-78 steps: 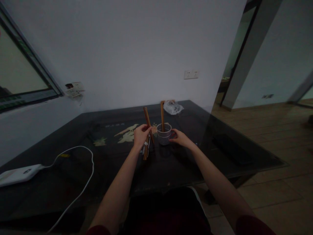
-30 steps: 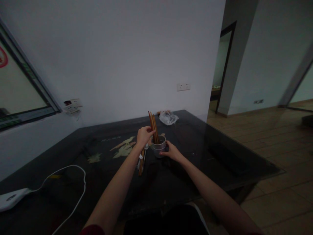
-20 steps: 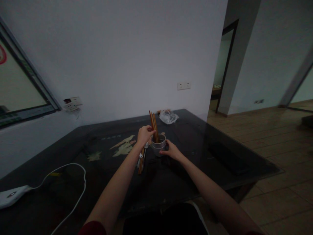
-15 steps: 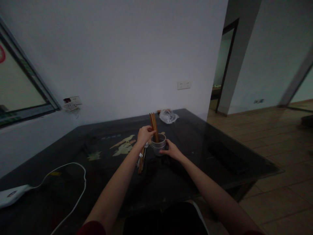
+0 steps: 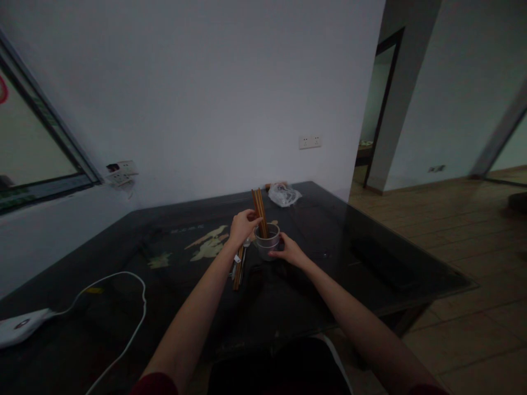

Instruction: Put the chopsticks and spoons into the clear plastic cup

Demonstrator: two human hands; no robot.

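Pinching the chopsticks (image 5: 259, 206) with the left hand (image 5: 242, 226), fingertips pressed together on the shafts, from 9 o'clock. Standing in the one cup (image 5: 267, 245) mid-table (image 5: 329, 274), long axis leaning toward 11; three or four, bundled, hard to count. Right hand (image 5: 289, 253) curled against the cup at 4. Loose chopsticks (image 5: 237, 274), seemingly two, flat at 8

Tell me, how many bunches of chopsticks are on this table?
2. The standing bunch is in the clear cup, gripped by the left hand; the right hand holds the cup. The lying bunch rests on the dark table left of the cup, partly hidden by that hand.
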